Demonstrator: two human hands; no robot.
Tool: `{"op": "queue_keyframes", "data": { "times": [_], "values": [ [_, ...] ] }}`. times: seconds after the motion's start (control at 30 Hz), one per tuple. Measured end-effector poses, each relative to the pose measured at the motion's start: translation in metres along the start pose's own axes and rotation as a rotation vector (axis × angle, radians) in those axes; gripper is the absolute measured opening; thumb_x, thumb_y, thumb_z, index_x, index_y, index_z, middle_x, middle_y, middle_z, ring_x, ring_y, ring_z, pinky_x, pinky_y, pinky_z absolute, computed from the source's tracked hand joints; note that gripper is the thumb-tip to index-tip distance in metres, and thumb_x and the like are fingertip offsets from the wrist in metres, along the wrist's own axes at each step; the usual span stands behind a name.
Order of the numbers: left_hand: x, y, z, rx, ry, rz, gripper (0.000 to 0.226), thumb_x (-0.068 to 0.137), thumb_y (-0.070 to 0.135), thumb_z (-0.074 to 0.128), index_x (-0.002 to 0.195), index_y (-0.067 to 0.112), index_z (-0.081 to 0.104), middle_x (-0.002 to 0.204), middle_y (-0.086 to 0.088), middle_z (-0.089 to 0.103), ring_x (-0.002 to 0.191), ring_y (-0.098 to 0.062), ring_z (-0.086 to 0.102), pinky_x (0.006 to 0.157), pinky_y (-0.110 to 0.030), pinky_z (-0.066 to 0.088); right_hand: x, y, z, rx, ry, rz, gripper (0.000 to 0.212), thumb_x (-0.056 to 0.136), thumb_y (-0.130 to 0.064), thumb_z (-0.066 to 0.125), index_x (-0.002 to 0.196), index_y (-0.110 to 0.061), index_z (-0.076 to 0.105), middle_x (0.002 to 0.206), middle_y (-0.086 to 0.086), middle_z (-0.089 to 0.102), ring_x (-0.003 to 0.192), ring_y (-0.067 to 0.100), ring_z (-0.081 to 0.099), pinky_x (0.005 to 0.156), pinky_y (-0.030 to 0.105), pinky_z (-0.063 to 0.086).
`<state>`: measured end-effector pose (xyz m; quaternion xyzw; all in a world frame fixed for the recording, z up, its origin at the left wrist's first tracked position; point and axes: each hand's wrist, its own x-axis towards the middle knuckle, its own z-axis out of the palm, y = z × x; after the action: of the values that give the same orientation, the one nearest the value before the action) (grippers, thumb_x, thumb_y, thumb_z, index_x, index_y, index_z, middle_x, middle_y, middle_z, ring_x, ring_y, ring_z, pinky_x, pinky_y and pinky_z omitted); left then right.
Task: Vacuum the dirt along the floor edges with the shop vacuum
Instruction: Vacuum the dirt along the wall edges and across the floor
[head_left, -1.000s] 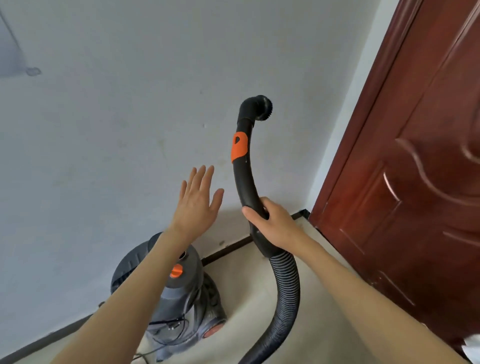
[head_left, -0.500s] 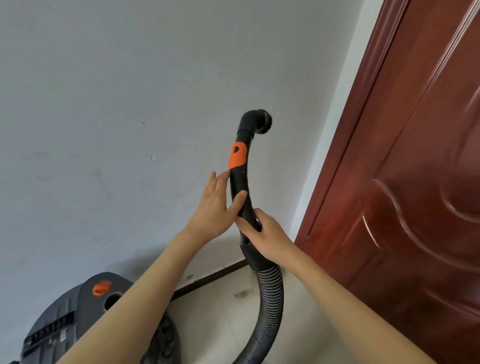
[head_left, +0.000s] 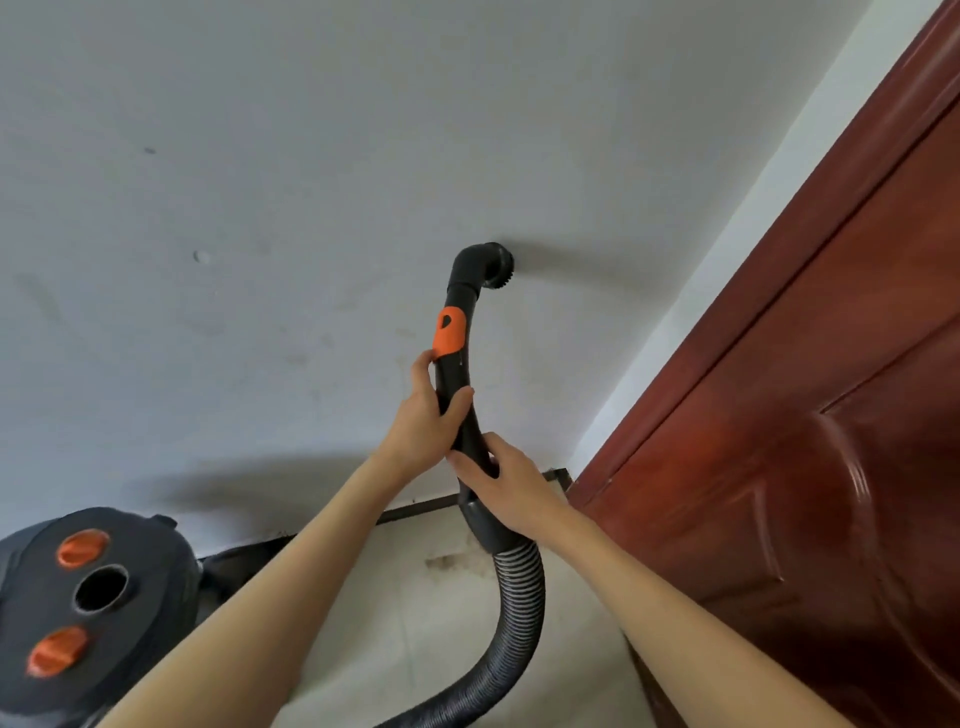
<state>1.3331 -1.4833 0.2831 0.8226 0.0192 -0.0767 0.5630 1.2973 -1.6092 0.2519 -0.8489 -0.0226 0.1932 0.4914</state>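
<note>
I hold the black curved vacuum wand upright in front of the grey wall. My left hand grips it just below the orange slider. Lower down, my right hand grips the wand where it joins the ribbed black hose. The round brush nozzle at the wand's top points right, close to the wall. The grey shop vacuum with orange knobs stands at the lower left. A dark patch of dirt lies on the floor near the baseboard.
A dark red wooden door fills the right side, angled toward the corner. A dark baseboard runs along the wall's foot. Pale floor lies between the vacuum and the door.
My left hand came from open in the air to gripping the wand below the orange slider. The view shifted, so the vacuum now sits further left and closer.
</note>
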Motion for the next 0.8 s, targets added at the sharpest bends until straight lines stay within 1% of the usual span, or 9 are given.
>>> {"op": "queue_keyframes", "data": {
  "times": [0.1, 0.2, 0.27, 0.3, 0.43, 0.57, 0.63, 0.7, 0.8],
  "values": [
    [0.018, -0.021, 0.018, 0.014, 0.061, -0.104, 0.056, 0.098, 0.026, 0.044, 0.144, 0.017, 0.014, 0.092, -0.011, 0.06, 0.085, -0.032, 0.063, 0.081, -0.043, 0.053, 0.018, 0.027, 0.0, -0.044, -0.083, -0.014, 0.029, 0.093, -0.046, 0.053, 0.105, -0.019, 0.049, 0.085, 0.0, 0.061, 0.079, 0.015, 0.062, 0.069, 0.026, 0.048],
    [0.026, -0.047, 0.046, 0.057, 0.106, -0.153, 0.056, 0.098, 0.026, 0.043, 0.144, 0.018, 0.013, 0.082, -0.007, 0.057, 0.072, -0.027, 0.06, 0.07, -0.038, 0.052, 0.032, 0.066, 0.001, -0.071, -0.131, -0.041, 0.024, 0.095, -0.042, 0.054, 0.097, -0.02, 0.045, 0.075, -0.008, 0.056, 0.064, -0.002, 0.056, 0.056, 0.014, 0.04],
    [0.029, -0.067, 0.068, 0.073, 0.152, -0.164, 0.056, 0.098, 0.026, 0.044, 0.145, 0.019, 0.013, 0.079, -0.003, 0.057, 0.07, -0.027, 0.061, 0.068, -0.04, 0.052, 0.041, 0.095, 0.003, -0.038, -0.171, -0.044, 0.021, 0.095, -0.038, 0.055, 0.098, -0.019, 0.045, 0.073, -0.011, 0.054, 0.06, -0.009, 0.055, 0.054, 0.009, 0.039],
    [0.031, -0.079, 0.08, 0.079, 0.174, -0.163, 0.057, 0.098, 0.026, 0.045, 0.145, 0.02, 0.014, 0.079, -0.002, 0.057, 0.071, -0.025, 0.061, 0.069, -0.04, 0.052, 0.046, 0.11, 0.004, -0.025, -0.193, -0.046, 0.021, 0.095, -0.037, 0.056, 0.101, -0.019, 0.046, 0.075, -0.012, 0.055, 0.062, -0.009, 0.055, 0.055, 0.008, 0.039],
    [0.032, -0.135, 0.13, 0.084, 0.246, -0.226, 0.059, 0.098, 0.026, 0.045, 0.147, 0.018, 0.015, 0.089, -0.003, 0.058, 0.072, -0.02, 0.058, 0.068, -0.034, 0.048, 0.058, 0.177, 0.017, 0.005, -0.301, 0.025, 0.024, 0.094, -0.038, 0.057, 0.104, -0.02, 0.045, 0.081, -0.011, 0.055, 0.07, 0.001, 0.057, 0.056, 0.011, 0.041],
    [0.024, -0.19, 0.161, 0.08, 0.208, -0.36, 0.059, 0.098, 0.026, 0.044, 0.147, 0.018, 0.013, 0.098, -0.006, 0.055, 0.086, -0.031, 0.061, 0.078, -0.041, 0.051, 0.06, 0.235, 0.037, -0.038, -0.389, 0.093, 0.025, 0.095, -0.039, 0.055, 0.107, -0.02, 0.044, 0.085, -0.006, 0.057, 0.076, 0.011, 0.061, 0.063, 0.019, 0.045],
    [0.024, -0.216, 0.174, 0.079, 0.206, -0.4, 0.058, 0.098, 0.025, 0.044, 0.147, 0.018, 0.013, 0.099, -0.006, 0.056, 0.084, -0.031, 0.059, 0.076, -0.037, 0.049, 0.064, 0.26, 0.048, -0.051, -0.411, 0.115, 0.025, 0.095, -0.04, 0.054, 0.107, -0.02, 0.044, 0.085, -0.005, 0.057, 0.079, 0.015, 0.061, 0.065, 0.022, 0.046],
    [0.024, -0.244, 0.185, 0.072, 0.219, -0.433, 0.057, 0.098, 0.025, 0.044, 0.147, 0.017, 0.014, 0.099, -0.007, 0.056, 0.08, -0.027, 0.055, 0.071, -0.032, 0.043, 0.069, 0.284, 0.062, -0.054, -0.433, 0.128, 0.025, 0.095, -0.04, 0.053, 0.106, -0.02, 0.044, 0.082, -0.007, 0.057, 0.075, 0.013, 0.06, 0.062, 0.02, 0.044],
    [0.021, -0.289, 0.202, 0.063, 0.211, -0.495, 0.057, 0.098, 0.025, 0.044, 0.146, 0.016, 0.014, 0.1, -0.008, 0.055, 0.081, -0.028, 0.053, 0.071, -0.031, 0.041, 0.074, 0.324, 0.086, -0.045, -0.47, 0.168, 0.023, 0.095, -0.041, 0.053, 0.106, -0.021, 0.046, 0.078, -0.011, 0.059, 0.07, 0.005, 0.059, 0.063, 0.02, 0.043]
  ]
}}
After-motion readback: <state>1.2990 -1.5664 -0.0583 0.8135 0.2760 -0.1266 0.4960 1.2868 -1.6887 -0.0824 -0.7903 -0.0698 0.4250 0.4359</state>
